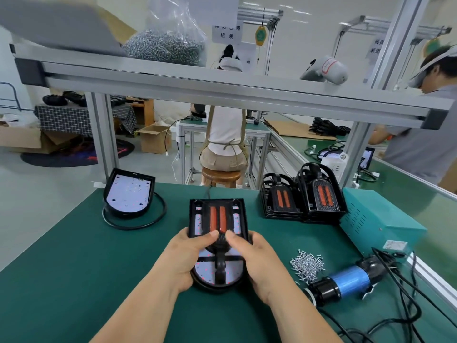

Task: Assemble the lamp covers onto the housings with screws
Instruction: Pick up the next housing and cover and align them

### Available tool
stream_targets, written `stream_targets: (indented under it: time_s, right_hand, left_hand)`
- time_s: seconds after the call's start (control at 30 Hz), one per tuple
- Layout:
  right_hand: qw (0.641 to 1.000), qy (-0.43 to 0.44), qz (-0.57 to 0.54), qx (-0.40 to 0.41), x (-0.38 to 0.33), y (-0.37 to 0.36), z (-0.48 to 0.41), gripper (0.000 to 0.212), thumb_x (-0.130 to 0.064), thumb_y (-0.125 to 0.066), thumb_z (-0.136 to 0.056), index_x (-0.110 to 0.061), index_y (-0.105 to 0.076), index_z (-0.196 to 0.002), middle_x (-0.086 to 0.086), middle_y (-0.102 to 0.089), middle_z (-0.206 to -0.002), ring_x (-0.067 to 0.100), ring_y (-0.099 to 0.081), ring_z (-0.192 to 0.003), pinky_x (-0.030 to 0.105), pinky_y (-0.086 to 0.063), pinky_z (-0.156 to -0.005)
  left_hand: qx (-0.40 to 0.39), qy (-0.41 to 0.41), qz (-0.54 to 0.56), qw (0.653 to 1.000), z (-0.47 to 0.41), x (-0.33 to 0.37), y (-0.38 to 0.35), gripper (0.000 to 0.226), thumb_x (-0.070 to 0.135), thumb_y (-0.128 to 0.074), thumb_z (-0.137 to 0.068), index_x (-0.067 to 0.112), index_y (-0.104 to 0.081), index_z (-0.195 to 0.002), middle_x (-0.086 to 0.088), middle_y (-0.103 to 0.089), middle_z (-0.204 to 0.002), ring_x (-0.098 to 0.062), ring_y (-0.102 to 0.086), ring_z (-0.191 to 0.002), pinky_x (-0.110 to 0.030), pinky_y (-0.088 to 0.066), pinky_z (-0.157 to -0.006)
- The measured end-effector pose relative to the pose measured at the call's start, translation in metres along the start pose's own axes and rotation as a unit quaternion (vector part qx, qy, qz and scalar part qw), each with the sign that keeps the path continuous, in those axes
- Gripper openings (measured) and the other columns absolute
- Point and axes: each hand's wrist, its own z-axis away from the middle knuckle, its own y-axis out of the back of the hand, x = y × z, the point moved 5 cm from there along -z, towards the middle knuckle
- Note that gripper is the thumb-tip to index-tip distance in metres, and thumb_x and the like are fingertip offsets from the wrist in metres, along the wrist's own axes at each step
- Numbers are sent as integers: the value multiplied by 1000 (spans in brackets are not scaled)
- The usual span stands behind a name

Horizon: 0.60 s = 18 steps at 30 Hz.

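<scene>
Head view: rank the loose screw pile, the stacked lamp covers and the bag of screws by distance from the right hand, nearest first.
1. Loose screw pile: on the table, just right of the right hand gripping the lamp housing.
2. Stacked lamp covers: far right of the table.
3. Bag of screws: overhead shelf, upper left.

Green bench [74,256] — lamp [217,219], spare housing [128,196], stacked covers [304,196], screws [308,264], screwdriver [346,280], teal box [378,219]

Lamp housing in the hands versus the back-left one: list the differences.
The held housing carries a black cover with orange strips; the back-left housing shows its bare white board. The held housing is gripped by the left hand and right hand; the back-left housing sits untouched. Both have black shells.
</scene>
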Motion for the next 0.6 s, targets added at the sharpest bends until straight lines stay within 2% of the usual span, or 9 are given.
stream_targets:
  time_s: [0.07,0.13,0.27,0.4,0.53,0.6]
  right_hand:
    - [998,-2,11,54,-3,6,-3,42,-45,-75,-83,-15,-67,-111,2,-76,-101,20,-73,-95,42,-55,-92]
    - [997,2,17,80,-5,9,-5,35,-42,-71,-88,-13,-68,-108,6,-75,-102,24,-72,-94,46,-56,-92]
    - [996,-7,11,87,-3,12,-4,35,-38,-71,-89,-9,-67,-108,11,-74,-103,29,-72,-95,49,-56,-91]
    - [996,-15,-5,90,-3,15,-2,34,-32,-72,-89,-5,-66,-109,14,-74,-102,32,-72,-94,51,-56,-89]
    - [996,-12,-9,88,-3,14,1,34,-33,-73,-89,-6,-67,-109,14,-74,-102,32,-72,-94,52,-56,-90]
    - [996,-2,-5,87,-4,14,2,35,-34,-74,-88,-7,-66,-109,12,-74,-102,31,-72,-94,51,-55,-91]
  left_hand:
    - [-24,1,-23,999,4,-2,-7,36,3,-73,-82,0,-63,-116,-25,-74,-101,-42,-72,-90,-56,-57,-84]
    - [-37,2,-35,999,8,-5,-12,38,5,-75,-79,2,-63,-115,-22,-74,-101,-41,-73,-91,-55,-57,-85]
    - [-43,5,-54,998,9,-8,-15,29,5,-73,-84,5,-64,-112,-19,-76,-98,-36,-74,-89,-48,-59,-78]
    - [-50,15,-61,997,10,-12,-17,29,6,-72,-86,4,-64,-114,-20,-75,-100,-38,-73,-92,-54,-57,-85]
    - [-66,11,-56,996,15,-12,-17,40,13,-77,-77,5,-65,-114,-20,-75,-103,-38,-73,-93,-50,-58,-83]
    - [-76,16,-55,996,18,-10,-16,49,21,-79,-70,6,-66,-115,-19,-75,-106,-37,-73,-96,-51,-56,-88]
